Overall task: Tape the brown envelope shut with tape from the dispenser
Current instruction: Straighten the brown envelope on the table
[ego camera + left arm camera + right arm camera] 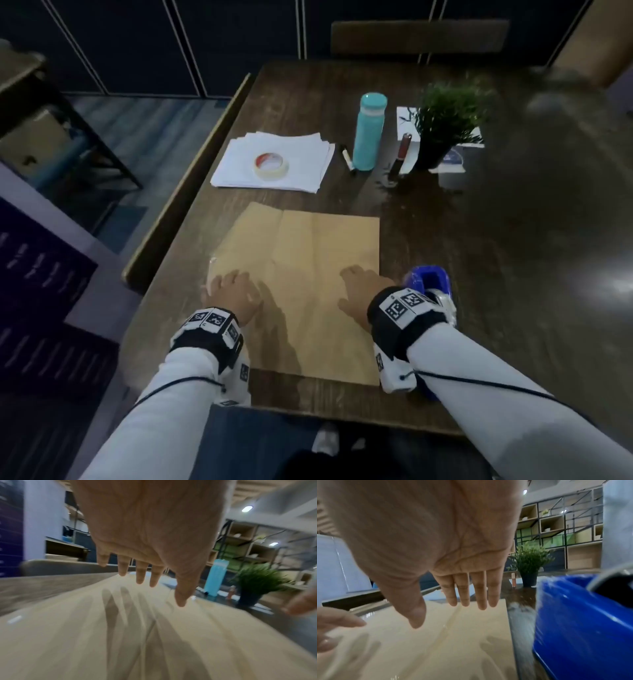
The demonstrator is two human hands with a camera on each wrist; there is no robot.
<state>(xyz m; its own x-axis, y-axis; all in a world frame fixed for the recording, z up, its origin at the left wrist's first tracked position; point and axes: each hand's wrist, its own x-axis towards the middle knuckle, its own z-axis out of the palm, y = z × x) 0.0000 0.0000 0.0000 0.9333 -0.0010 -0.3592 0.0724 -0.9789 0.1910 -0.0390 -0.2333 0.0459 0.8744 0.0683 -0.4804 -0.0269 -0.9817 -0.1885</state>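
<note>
The brown envelope (301,281) lies flat on the dark wooden table (479,274), its flap fold toward the left. My left hand (233,291) hovers over the envelope's (120,635) left edge, fingers straight and spread, casting a shadow below. My right hand (359,291) is over the envelope's right part, fingers straight and together, holding nothing. In the wrist views both hands (145,563) (462,588) sit just above the paper (436,635). The blue tape dispenser (430,284) stands just right of the envelope, partly hidden by my right wrist, and fills the right side as a blue dispenser body (583,622).
A stack of white paper (274,161) with a roll of masking tape (270,166) lies beyond the envelope. A teal bottle (370,132), a marker (347,157), a reddish tube (400,150) and a potted plant (445,123) stand at the back. A bench (191,178) runs along the table's left edge.
</note>
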